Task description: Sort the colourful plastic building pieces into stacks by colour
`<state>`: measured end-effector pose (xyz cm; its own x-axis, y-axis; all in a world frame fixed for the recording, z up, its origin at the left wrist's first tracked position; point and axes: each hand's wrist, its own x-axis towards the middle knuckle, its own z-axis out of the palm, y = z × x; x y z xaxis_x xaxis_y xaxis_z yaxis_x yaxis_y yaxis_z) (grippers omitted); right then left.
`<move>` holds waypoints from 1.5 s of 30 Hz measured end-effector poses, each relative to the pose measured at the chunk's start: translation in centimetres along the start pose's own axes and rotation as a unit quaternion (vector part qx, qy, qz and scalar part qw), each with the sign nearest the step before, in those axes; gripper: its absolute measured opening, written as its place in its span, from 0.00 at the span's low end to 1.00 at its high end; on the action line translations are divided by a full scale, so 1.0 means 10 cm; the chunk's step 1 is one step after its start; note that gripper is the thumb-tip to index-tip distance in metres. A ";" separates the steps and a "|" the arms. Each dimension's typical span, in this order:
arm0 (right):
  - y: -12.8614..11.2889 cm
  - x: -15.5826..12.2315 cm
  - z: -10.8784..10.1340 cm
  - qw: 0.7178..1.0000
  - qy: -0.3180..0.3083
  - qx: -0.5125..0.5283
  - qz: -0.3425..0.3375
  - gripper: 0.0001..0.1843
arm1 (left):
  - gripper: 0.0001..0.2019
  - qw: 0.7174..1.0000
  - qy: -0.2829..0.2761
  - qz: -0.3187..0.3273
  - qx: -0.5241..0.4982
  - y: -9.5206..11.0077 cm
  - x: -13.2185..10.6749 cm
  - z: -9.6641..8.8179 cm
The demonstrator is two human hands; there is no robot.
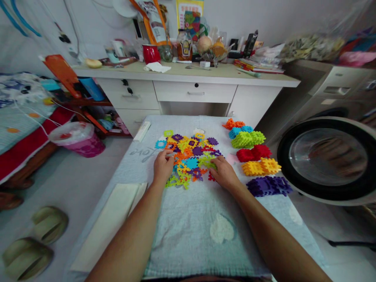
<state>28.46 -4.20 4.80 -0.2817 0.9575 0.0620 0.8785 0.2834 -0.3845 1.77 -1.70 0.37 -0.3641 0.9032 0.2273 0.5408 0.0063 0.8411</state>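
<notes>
A loose pile of flat, notched plastic building pieces in several colours [191,163] lies on the cloth-covered table. At the pile's left edge, my left hand [163,167] is open, its thumb and forefinger slightly apart beside orange pieces. My right hand [225,173] is at the pile's right side, with its fingertips closed on a lime green notched piece [206,160]. Farther right, similar pieces stand in rows sorted by colour: orange [233,124], blue [240,131], lime green [248,139], red [254,153], yellow [261,167] and purple [268,186].
A folded pale cloth [110,223] lies at the table's left, and a white box [141,131] at its far left corner. Behind stands a white drawer cabinet [195,92]. A washing machine with its round door [327,160] swung out is on the right; a pink bin [79,141] is left.
</notes>
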 end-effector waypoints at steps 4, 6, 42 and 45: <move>0.06 -0.02 0.13 0.997 0.058 0.034 -0.034 0.15 | 0.14 0.998 0.030 -0.039 -0.037 0.00 0.02 -0.04; 0.09 -0.02 0.20 0.993 0.094 0.053 -0.054 0.15 | 0.14 0.997 0.037 -0.056 -0.040 0.01 0.04 -0.06; 0.21 0.04 0.39 0.978 0.191 0.053 -0.063 0.14 | 0.17 0.991 0.016 0.068 0.114 0.04 0.05 -0.12; 0.18 0.04 0.33 0.978 0.191 0.050 -0.062 0.14 | 0.23 0.985 -0.018 0.064 0.157 0.10 -0.01 -0.08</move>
<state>28.67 -3.46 1.07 -0.2020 0.8714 0.4470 0.7987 0.4107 -0.4398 1.72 -2.14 1.55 -0.2525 0.9200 0.2997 0.7903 0.0173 0.6125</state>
